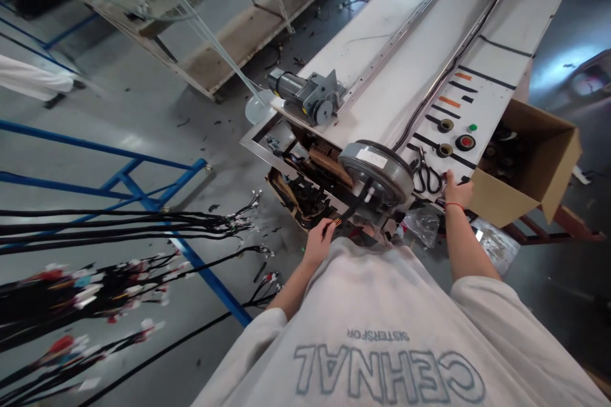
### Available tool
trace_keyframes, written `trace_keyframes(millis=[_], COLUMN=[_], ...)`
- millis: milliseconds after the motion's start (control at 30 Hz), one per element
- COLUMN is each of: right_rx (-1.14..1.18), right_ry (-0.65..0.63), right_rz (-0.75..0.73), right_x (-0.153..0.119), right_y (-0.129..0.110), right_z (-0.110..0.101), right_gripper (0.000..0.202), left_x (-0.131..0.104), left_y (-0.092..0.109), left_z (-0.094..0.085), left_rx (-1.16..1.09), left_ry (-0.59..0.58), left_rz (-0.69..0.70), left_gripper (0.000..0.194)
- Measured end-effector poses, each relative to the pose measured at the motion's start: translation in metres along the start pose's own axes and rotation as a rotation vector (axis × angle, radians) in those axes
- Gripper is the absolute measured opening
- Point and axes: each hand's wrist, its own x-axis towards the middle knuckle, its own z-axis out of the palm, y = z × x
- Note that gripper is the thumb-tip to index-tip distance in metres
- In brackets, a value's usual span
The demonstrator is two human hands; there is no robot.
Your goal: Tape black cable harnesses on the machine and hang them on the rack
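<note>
My left hand (pixel 321 240) is closed on the end of a black cable (pixel 354 205), beside the tips of some orange and yellow wires (pixel 338 221). The cable runs up to a round grey reel-like drum (pixel 377 168) with a white label, at the bench's near end. My right hand (pixel 458 192) is closed at the bench's near right edge. Something small and dark shows by its fingers, but I cannot make out what. Just left of that hand lies a pair of black-handled scissors (pixel 426 173). Above it are a red button (pixel 465 142) and two tape rolls (pixel 445 150).
A grey motor (pixel 303 94) sits on the left corner of the long white bench (pixel 372 57). An open cardboard box (pixel 548 172) stands at the right. Bundles of black cables (pixel 119 226) hang over a blue metal frame (pixel 133 187) at the left. Plastic bags (pixel 422 226) lie below the bench edge.
</note>
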Motion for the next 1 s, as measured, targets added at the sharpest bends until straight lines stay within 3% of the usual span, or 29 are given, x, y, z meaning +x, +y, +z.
trace_keyframes(millis=[233,367,433,500,600,700,867,1000], right_rx=[-0.01,-0.033,-0.049,-0.056,-0.039,-0.024,-0.028,-0.049], right_ry=[-0.006,-0.025,-0.026,-0.021,-0.005,0.006,-0.02,-0.027], right_rz=[-0.004,-0.001,0.004,0.004,-0.001,0.005,-0.013,-0.009], right_x=[0.001,0.0,0.0,-0.001,-0.001,-0.001,0.001,0.0], right_y=[0.0,-0.002,-0.002,-0.003,-0.002,-0.001,0.0,-0.002], right_z=[0.001,-0.002,-0.003,-0.002,-0.001,0.0,0.0,-0.001], right_gripper=[0.067,0.067,0.067,0.066,0.065,0.066,0.067,0.069], left_x=[0.025,0.033,0.029,0.022,0.01,0.009,0.028,0.044], left_y=[0.025,0.013,0.0,-0.011,-0.016,-0.007,0.013,0.021], left_z=[0.012,0.01,0.004,-0.002,-0.008,-0.004,0.012,0.022], left_rx=[-0.114,-0.285,-0.212,-0.098,-0.02,-0.002,0.103,0.096], left_ry=[-0.049,-0.334,-0.495,-0.552,-0.463,-0.352,-0.242,-0.221], left_rz=[0.005,-0.067,-0.077,-0.048,0.019,0.057,0.069,0.107], left_gripper=[0.047,0.06,0.056,0.049,0.042,0.038,0.033,0.03])
